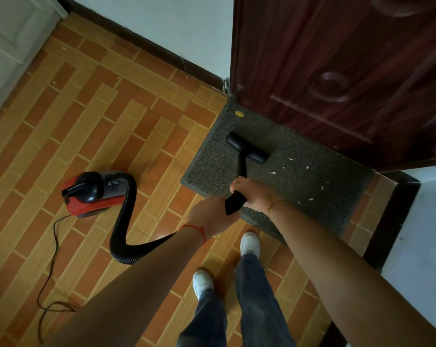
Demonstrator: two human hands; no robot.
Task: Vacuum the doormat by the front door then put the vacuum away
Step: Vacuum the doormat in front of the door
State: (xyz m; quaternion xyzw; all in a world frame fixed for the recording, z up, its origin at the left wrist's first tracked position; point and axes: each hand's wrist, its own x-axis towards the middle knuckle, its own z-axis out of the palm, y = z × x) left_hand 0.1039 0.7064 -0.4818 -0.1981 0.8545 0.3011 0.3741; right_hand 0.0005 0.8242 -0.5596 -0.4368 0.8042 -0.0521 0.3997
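Clearly mid-job, both the left hand (pixel 212 216) and right hand (pixel 249 194) gripped the wand (pixel 241 169); white scraps (pixel 307 167) remained on the doormat (pixel 299 181), and the vacuum (pixel 91 194) was not yet stowed.

Coarse speckled grey doormat (pixel 299 176); glossy red-black plastic vacuum (pixel 91 194); ribbed black hose (pixel 123 221); glossy tiled floor (pixel 91 116); dark wood-grain door (pixel 337 71).

The doormat (pixel 299 176) is dark speckled grey, flecked with white scraps (pixel 307 167) and one yellow spot (pixel 239 113). The vacuum cleaner (pixel 94 194) at left is red and black, its ribbed hose (pixel 123 221) and floor nozzle (pixel 247 147) black. Floor tiles (pixel 99 108) form an orange-and-tan brick pattern. The door (pixel 349 71) is dark reddish-brown. The shoes (pixel 249 242) are white, the jeans (pixel 259 296) dark blue. A red string (pixel 195 227) circles the left wrist.
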